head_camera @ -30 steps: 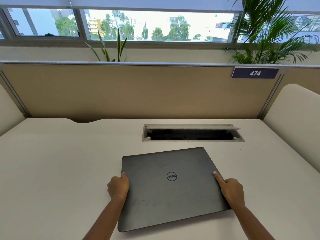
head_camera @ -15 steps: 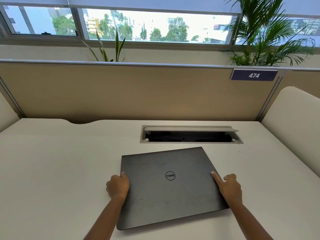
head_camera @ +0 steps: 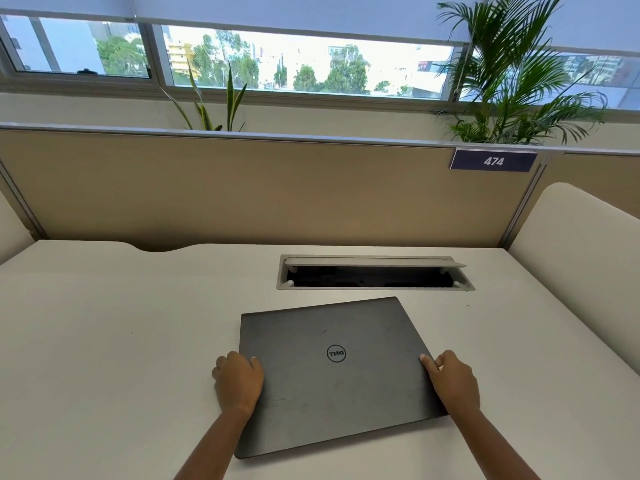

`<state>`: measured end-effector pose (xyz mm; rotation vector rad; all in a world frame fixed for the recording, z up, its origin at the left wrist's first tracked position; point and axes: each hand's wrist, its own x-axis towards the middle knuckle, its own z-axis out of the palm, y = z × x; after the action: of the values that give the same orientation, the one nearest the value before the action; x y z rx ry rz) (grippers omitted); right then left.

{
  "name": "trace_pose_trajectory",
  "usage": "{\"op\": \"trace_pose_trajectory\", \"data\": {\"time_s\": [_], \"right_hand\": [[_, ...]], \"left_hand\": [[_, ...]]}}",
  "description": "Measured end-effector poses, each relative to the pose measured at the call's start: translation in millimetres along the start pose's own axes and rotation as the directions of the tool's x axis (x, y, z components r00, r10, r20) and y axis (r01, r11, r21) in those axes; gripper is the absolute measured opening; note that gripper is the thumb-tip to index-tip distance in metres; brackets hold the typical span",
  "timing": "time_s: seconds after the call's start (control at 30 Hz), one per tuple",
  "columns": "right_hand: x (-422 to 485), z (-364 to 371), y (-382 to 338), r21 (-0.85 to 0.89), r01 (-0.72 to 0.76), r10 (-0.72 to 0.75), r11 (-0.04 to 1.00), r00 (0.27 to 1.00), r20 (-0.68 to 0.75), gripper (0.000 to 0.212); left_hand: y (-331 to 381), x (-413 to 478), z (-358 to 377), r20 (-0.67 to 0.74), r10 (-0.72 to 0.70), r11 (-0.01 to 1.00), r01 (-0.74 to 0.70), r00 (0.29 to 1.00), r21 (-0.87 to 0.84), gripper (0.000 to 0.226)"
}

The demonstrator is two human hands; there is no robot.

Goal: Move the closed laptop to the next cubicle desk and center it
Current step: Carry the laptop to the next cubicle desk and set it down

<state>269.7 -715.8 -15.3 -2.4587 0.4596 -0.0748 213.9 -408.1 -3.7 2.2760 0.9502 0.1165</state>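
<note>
A closed dark grey laptop [head_camera: 332, 372] with a round logo lies flat on the white desk [head_camera: 104, 341], slightly turned so its right side sits nearer me. My left hand [head_camera: 239, 382] grips its left edge, thumb on the lid. My right hand [head_camera: 452, 381] holds the right edge, thumb on the lid and fingers curled round the side. Both forearms reach in from the bottom of the view.
An open cable hatch [head_camera: 374, 273] is cut into the desk just beyond the laptop. A tan partition [head_camera: 242, 188] with a "474" tag [head_camera: 493, 161] closes the back. Cream side dividers [head_camera: 585, 265] flank the desk. Plants stand behind the partition.
The laptop has hardly shifted on the desk. My right hand's fingers have spread a little at the right edge; the left hand keeps its hold.
</note>
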Motion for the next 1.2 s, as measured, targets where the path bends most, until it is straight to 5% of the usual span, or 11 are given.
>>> {"op": "trace_pose_trajectory", "data": {"time_s": [0.4,0.63,0.9,1.07,1.2], "right_hand": [[-59.5,-6.9,48.3,0.404,-0.016,0.022,0.915,1.0,-0.01,0.021],[-57.3,-13.7,42.2,0.36,-0.054,0.049,0.931,0.999,0.024,0.027],[-30.2,-16.2,20.9,0.235,-0.075,0.046,0.969,0.991,0.126,0.042],[-19.5,-11.6,6.9,0.183,-0.103,0.075,0.978,0.986,0.151,0.041],[-17.8,-12.5,5.0,0.163,-0.139,0.104,0.977,0.974,0.202,0.033]], "left_hand": [[-34.6,-49.1,8.4,-0.073,0.144,0.989,-0.146,0.987,-0.023,0.043],[-47.3,-73.2,11.9,-0.028,0.273,0.962,-0.273,0.962,-0.008,0.07],[-64.4,-55.3,0.1,0.426,0.31,0.927,-0.369,0.85,0.062,0.13],[-57.0,-58.4,-8.7,0.427,0.317,0.918,-0.387,0.847,0.087,0.171],[-56.5,-60.2,-11.5,0.419,0.348,0.906,-0.416,0.838,0.078,0.175]]}}
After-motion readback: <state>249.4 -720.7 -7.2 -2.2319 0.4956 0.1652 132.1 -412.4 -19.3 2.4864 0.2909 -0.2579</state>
